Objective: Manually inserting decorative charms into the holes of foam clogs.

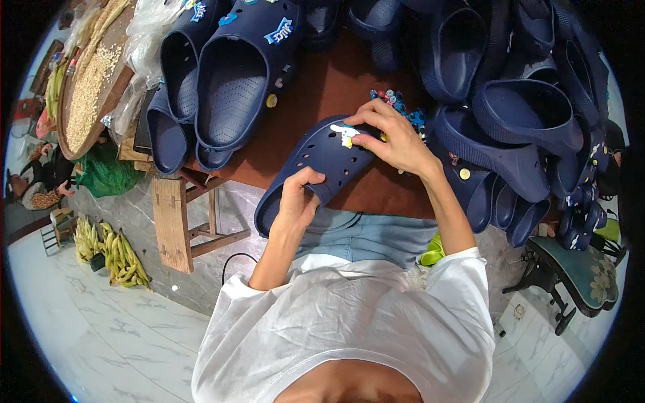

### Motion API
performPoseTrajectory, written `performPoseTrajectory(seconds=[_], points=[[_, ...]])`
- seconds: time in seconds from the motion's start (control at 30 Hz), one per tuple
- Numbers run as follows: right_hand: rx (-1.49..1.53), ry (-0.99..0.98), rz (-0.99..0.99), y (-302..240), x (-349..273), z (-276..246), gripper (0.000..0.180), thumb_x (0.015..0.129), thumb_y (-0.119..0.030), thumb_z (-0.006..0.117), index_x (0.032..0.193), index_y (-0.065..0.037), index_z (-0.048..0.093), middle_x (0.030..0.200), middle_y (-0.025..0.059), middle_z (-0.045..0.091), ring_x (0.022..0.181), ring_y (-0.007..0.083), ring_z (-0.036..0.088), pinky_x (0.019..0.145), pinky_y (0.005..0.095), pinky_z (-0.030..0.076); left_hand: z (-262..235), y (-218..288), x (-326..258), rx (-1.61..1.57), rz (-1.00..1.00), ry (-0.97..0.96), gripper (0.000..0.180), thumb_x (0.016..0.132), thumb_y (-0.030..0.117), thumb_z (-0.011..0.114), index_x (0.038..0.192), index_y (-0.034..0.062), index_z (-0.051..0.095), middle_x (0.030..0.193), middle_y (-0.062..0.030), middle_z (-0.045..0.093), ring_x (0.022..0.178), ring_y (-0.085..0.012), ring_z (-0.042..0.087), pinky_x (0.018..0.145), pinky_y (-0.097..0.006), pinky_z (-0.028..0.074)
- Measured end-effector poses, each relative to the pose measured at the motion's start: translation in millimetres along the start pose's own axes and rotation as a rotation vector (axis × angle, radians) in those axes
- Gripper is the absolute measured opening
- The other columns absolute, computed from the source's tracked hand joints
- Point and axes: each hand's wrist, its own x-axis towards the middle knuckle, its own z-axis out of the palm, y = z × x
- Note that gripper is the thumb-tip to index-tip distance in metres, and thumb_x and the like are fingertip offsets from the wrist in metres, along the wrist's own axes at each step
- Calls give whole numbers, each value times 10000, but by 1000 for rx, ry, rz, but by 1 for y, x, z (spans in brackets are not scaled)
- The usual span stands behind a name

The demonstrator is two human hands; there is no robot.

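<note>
A navy-blue clog (330,158) with round vent holes lies tilted over the near edge of the brown-covered table (366,195). My left hand (299,198) is closed around its side near the foot opening, thumb resting on top. At the toe end, my right hand (398,140) pinches a small white character-shaped shoe charm (347,134) with a yellow part, against the clog's upper. Whether the charm's stem sits in a hole is hidden. Just beyond my right hand is a small heap of colourful charms (390,99), partly covered by the fingers.
Large navy clogs with charms (245,80) stand at the left, and many more navy clogs (517,114) are piled at the right. A wooden stool (173,221) is beside the table. Yellow-green bananas (124,258) lie on the floor; another person (40,185) is at far left.
</note>
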Motion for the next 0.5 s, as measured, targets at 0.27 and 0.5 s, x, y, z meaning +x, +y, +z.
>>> performPoseTrajectory(seconds=[0.27,0.5], points=[[108,3,61,6,5,0,245,847,-193,705,1040,-42,701,1044,100,600,1038,284,590,936,386,452,-4,-3,6,-21,16,-23,464,726,16,561,1183,-62,567,1103,-168,654,975,-293,674,906,-404,561],[121,112,52,4,2,-4,246,882,-137,670,1105,-33,676,1060,98,609,998,268,608,885,359,478,-2,-2,8,-76,-4,-7,437,792,37,582,1215,-63,543,1148,-188,634,1017,-319,661,934,-436,547]])
